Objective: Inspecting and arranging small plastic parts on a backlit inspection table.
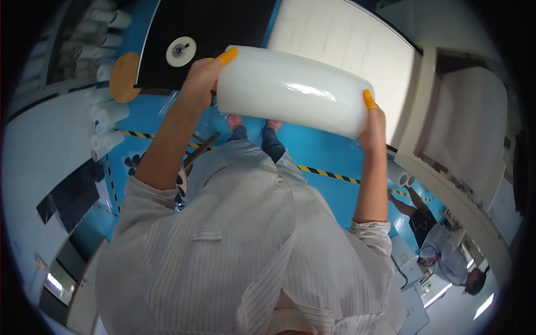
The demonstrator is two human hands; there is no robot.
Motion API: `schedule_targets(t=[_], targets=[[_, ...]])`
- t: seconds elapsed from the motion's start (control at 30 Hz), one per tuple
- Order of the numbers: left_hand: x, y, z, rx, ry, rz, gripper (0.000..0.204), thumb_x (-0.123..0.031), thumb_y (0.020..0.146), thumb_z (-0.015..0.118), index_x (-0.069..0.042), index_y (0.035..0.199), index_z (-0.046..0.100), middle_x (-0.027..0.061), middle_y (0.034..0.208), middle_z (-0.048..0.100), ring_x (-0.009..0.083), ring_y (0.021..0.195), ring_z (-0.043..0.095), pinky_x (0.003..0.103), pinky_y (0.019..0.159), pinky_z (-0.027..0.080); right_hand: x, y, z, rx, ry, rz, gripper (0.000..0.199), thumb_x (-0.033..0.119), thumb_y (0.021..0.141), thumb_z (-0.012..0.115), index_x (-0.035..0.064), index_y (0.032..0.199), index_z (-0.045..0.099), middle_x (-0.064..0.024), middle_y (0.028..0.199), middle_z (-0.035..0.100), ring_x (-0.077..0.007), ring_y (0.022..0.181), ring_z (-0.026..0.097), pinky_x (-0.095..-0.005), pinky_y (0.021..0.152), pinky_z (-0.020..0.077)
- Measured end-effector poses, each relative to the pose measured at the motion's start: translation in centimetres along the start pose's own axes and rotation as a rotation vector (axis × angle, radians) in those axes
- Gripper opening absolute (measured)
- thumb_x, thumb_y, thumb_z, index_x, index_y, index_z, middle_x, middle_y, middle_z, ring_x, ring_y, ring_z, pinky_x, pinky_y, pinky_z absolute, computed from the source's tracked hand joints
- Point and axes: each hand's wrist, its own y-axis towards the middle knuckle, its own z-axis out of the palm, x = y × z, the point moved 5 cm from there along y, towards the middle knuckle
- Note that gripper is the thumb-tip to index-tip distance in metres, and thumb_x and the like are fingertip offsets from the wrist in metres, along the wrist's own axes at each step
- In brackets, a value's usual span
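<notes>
Our one striped coat, two orange finger cots, both arms stretched forward, left hand and right hand clasping opposite ends of one whitish film roll, held before us.

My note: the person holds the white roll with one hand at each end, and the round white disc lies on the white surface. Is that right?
Not quite: the head view shows the round white disc on the black surface. The rest stands: the left hand and right hand hold the white roll, one at each end.
</notes>
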Motion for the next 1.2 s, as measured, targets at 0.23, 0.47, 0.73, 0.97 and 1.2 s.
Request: schedule_targets(t=[0.23,0.47,0.73,0.97,1.2], targets=[[-0.3,2.3,1.1,-0.038,-0.151,0.015,0.031,-0.021,0.098,0.040,0.002,0.117,0.050,0.0102,0.096,0.062,0.0150,0.085,0.063,0.030,0.074,0.055,0.2,-4.5,0.6,-0.232,-0.299,-0.642,0.048,0.028,0.094,0.054,-0.0025,0.129,0.042,-0.0143,0.123,0.047,-0.0220,0.112,0.047,-0.0317,0.094,0.0387],[0.3,-1.3,0.9,-0.202,0.190,0.385,0.033,-0.015,0.089,0.050,0.005,0.115,0.051,0.0083,0.093,0.059,0.0094,0.079,0.054,0.023,0.074,0.045,1.6,-3.7,2.0,-0.349,-0.477,-0.931,0.049,0.026,0.098,0.043,-0.0068,0.133,0.035,-0.0235,0.137,0.030,-0.0368,0.127,0.032,-0.0407,0.106,0.0286],[-0.7,0.4,1.8,-0.304,0.250,0.409,0.033,-0.010,0.088,0.051,0.007,0.116,0.051,0.0102,0.094,0.060,0.0114,0.080,0.056,0.025,0.074,0.045,-0.3,-7.1,4.2,-0.468,-0.915,-1.226,0.045,0.008,0.079,0.064,0.0012,0.121,0.050,-0.0181,0.139,0.039,-0.0362,0.127,0.038,-0.0493,0.101,0.0303],[-2.6,2.2,1.6,-0.259,0.301,0.357,0.036,-0.011,0.086,0.052,0.010,0.115,0.052,0.0154,0.095,0.061,0.0186,0.083,0.061,0.030,0.077,0.048,-0.5,-7.0,8.9,-0.175,-0.989,-1.558,0.026,0.019,0.074,0.073,0.0120,0.094,0.059,-0.0030,0.132,0.052,-0.0272,0.126,0.040,-0.0420,0.098,0.0345],[-1.5,1.9,0.8,-0.007,0.054,0.385,0.042,-0.017,0.086,0.062,0.002,0.121,0.050,0.0120,0.103,0.062,0.0164,0.090,0.061,0.030,0.079,0.050,0.9,-4.5,11.7,-0.035,-1.208,-1.749,0.028,0.025,0.078,0.071,0.0182,0.102,0.057,0.0047,0.134,0.051,-0.0194,0.121,0.045,-0.0359,0.098,0.0312]])
